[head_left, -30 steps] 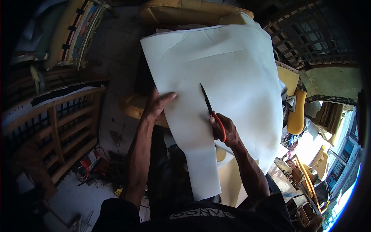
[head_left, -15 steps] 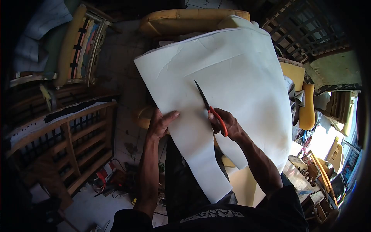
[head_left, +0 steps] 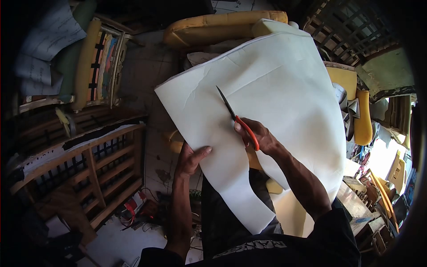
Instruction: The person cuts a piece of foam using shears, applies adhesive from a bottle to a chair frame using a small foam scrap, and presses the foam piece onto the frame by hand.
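Note:
A large white foam sheet (head_left: 293, 102) spreads out before me, with a cut running up from its near edge that leaves a strip hanging toward my lap. My right hand (head_left: 255, 133) grips a pair of scissors (head_left: 247, 129) with red handles and dark blades at the upper end of this cut. The blades point up and to the left over the sheet and look closed. At the sheet's left edge, my left hand (head_left: 192, 159) pinches the foam, thumb on top and fingers hidden beneath.
Behind the sheet lies a yellow padded cushion (head_left: 222, 26). On the left stands a wooden slatted frame (head_left: 91, 173), with an upholstered frame (head_left: 100, 62) above it. More yellow foam pieces (head_left: 363, 118) and clutter are on the right. Tools and cables (head_left: 138, 207) lie on the floor.
The scissors and my right hand have shifted slightly up and left along the sheet. The cut gapes a little wider. The whole view has shifted a little; my left hand keeps its hold.

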Demonstrator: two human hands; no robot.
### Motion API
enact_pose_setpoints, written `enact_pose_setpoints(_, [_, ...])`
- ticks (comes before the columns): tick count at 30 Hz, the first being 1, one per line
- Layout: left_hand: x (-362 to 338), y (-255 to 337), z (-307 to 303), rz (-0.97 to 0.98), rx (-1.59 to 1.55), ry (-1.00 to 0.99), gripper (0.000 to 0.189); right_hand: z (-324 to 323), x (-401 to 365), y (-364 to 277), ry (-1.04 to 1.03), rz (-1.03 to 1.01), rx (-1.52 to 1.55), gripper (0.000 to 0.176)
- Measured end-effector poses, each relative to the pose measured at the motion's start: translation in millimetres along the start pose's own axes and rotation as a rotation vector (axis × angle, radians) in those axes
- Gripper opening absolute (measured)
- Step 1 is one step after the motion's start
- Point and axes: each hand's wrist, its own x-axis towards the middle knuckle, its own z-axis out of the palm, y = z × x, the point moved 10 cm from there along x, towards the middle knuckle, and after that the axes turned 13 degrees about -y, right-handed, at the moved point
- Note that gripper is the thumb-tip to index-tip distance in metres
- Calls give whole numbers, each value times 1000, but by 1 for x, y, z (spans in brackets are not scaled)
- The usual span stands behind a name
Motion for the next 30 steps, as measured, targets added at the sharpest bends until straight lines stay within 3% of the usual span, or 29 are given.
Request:
enact_pose_setpoints(4, [-11,2,-4,-30,7,6,66,12,1,-9,-71,67,37,62])
enact_pose_setpoints(10, [-30,-8,-4,-93,37,-36,61,17,13,-22,-94,-33,-24,60])
enact_pose_setpoints(13, [-38,-8,-3,-137,52,-60,61,23,17,-15,-140,60,42,58])
enact_pose_setpoints(15, [-42,-7,3,-132,4,-54,62,19,23,-30,-110,-51,-50,59])
enact_pose_setpoints(19, [-47,-1,1,-76,-51,-22,58,26,34,-26,-172,-18,-66,62])
enact_pose_setpoints(21, [-53,-5,0,-88,-78,-22,58,26,47,-38,-135,-153,-191,65])
enact_pose_setpoints(25, [-58,-8,-3,-80,-136,22,60,34,48,-55,-162,-64,-190,65])
enact_pose_setpoints(27, [-63,-8,-8,-100,-110,36,61,35,51,-62,-143,-211,23,57])
enact_pose_setpoints(30, [-70,-14,-12,-154,-91,20,60,34,59,-55,-167,-146,76,57])
